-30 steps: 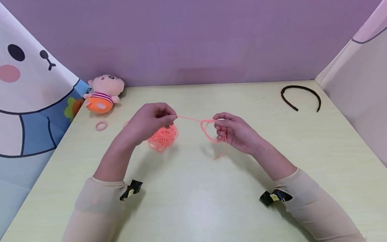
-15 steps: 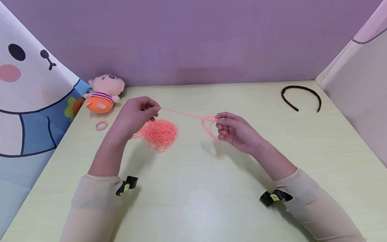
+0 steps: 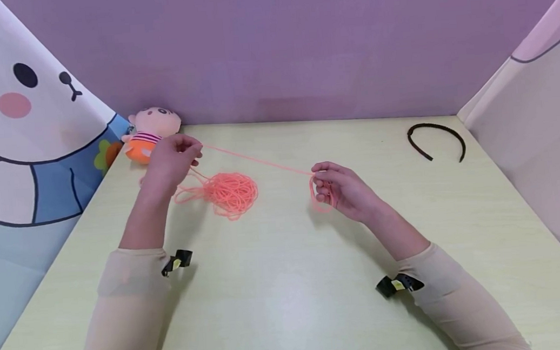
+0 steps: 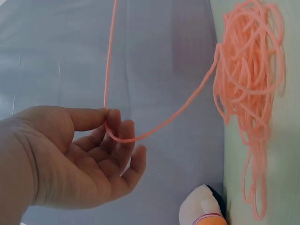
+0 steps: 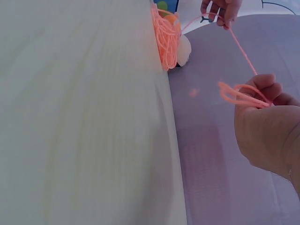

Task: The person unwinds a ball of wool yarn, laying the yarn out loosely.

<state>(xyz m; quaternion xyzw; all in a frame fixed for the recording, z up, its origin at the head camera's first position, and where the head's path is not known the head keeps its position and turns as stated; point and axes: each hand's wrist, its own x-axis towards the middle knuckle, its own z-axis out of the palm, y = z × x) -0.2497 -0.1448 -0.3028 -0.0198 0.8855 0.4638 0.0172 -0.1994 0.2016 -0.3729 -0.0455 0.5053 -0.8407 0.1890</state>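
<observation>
A tangled heap of coral-pink cord (image 3: 232, 193) lies on the table left of centre. My left hand (image 3: 169, 161) is raised beyond the heap's left side, pinching one strand between thumb and forefinger. From that pinch the strand (image 4: 110, 56) runs taut to my right hand (image 3: 342, 189), and its other side sags back to the heap in the left wrist view. Thumb and fingers of my right hand pinch the cord, with small loops (image 5: 239, 96) hanging from them. Both hands are above the table.
A plush doll (image 3: 156, 124) sits at the back left, partly behind my left hand. A pink ring beside it is mostly hidden. At the back right lies a black headband (image 3: 435, 126). A purple wall (image 3: 300, 49) closes off the table's far edge.
My left hand has moved left and away, lengthening the taut strand between the hands. The loops at my right hand have grown smaller; that hand has barely moved.
</observation>
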